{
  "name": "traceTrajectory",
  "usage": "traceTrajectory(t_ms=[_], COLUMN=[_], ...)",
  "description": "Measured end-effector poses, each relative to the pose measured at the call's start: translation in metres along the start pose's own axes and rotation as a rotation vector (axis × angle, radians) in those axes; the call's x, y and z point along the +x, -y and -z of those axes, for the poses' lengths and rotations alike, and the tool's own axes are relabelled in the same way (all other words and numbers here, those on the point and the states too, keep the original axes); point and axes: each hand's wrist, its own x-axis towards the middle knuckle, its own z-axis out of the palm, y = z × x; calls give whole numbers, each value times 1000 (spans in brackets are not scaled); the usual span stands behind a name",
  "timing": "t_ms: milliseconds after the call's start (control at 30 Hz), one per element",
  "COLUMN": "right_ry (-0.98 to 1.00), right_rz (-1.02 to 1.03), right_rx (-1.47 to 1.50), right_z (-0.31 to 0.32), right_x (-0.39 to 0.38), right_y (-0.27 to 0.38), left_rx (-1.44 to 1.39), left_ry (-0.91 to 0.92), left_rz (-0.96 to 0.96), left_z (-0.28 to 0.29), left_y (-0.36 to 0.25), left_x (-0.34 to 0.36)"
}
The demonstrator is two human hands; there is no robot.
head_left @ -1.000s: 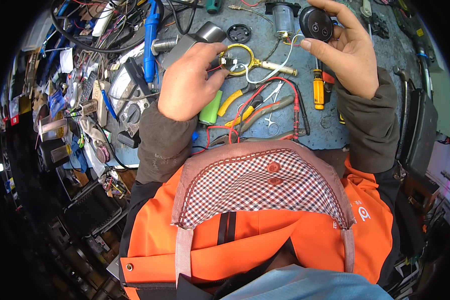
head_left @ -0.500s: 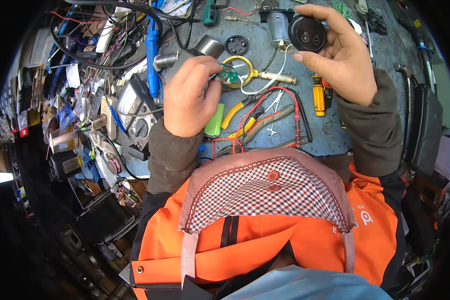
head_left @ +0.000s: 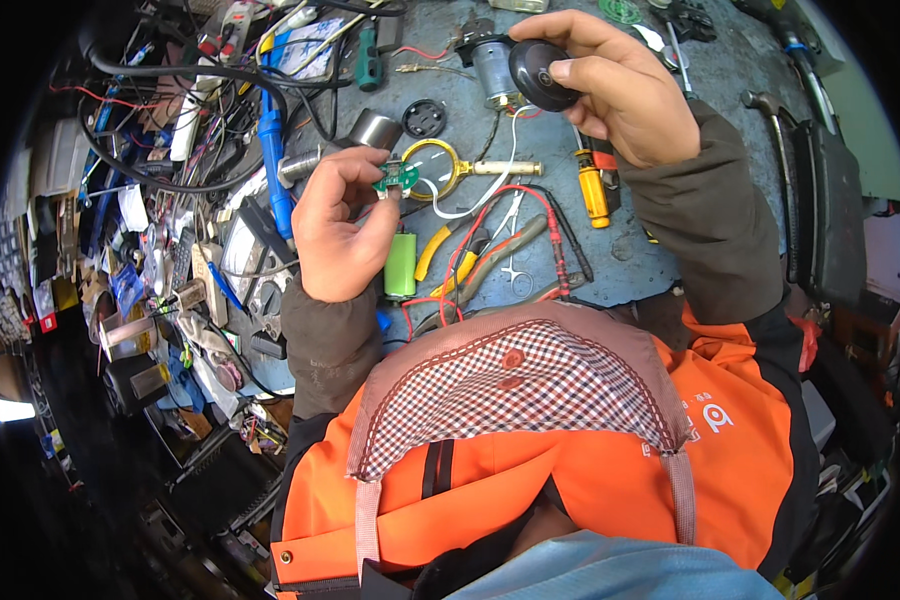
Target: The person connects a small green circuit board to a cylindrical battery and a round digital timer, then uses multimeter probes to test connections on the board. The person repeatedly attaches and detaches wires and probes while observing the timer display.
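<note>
On the blue-grey desk (head_left: 620, 250), one thin white cable (head_left: 457, 215) crosses one gold-rimmed round magnifying glass (head_left: 432, 167). One green circuit board (head_left: 400, 178) is pinched at the left hand's (head_left: 342, 232) fingertips, one o'clock from its palm. Right hand (head_left: 625, 98), curled, grips one black round plastic cap (head_left: 540, 82) at ten o'clock.

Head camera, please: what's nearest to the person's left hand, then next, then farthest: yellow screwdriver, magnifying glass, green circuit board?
1. Green circuit board, held in the left hand.
2. Magnifying glass, just right.
3. Yellow screwdriver, farther right.
</note>
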Motion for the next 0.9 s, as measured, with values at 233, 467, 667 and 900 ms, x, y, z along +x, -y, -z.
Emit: traceTrajectory(t_ms=[233,467,667,900], right_ry=[48,90,86,92], right_rz=[45,360,715,531], right_rx=[8,-434,-933,-773], right_z=[3,-5,-18,-8], right_x=[0,2,-3,1], right_y=[-2,-22,-23,-25], left_rx=[-343,-500,-557,-403], left_ry=[127,185,206,367], left_rz=[155,150,145,167], left_z=[10,14,10,19], left_y=[-2,0,-5,-5], left_x=[0,1,0,4])
